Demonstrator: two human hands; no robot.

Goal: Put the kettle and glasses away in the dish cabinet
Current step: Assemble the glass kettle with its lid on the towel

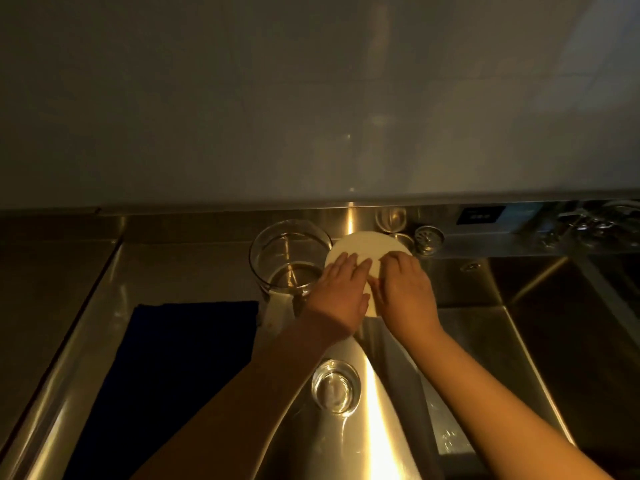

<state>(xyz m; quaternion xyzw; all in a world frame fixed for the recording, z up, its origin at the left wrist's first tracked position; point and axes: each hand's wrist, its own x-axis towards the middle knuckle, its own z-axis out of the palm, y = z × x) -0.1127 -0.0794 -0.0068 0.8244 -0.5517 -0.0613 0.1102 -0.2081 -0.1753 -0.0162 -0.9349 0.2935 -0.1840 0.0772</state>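
A clear glass kettle (289, 258) stands open-topped on the steel counter, just left of my hands. Beside it lies a round pale lid (367, 245). My left hand (341, 292) lies on the lid with straight fingers. My right hand (407, 292) lies over the lid's right part with fingers bent; what it grips is hidden. A small clear glass (335, 386) stands upright on the counter nearer to me, between my forearms.
A dark blue cloth (173, 368) is spread on the steel counter (367, 427) at the left. A deep sink basin (568, 341) opens at the right. A metal strainer plug (428, 239) and tap fittings (595, 223) sit along the back ledge below a pale wall.
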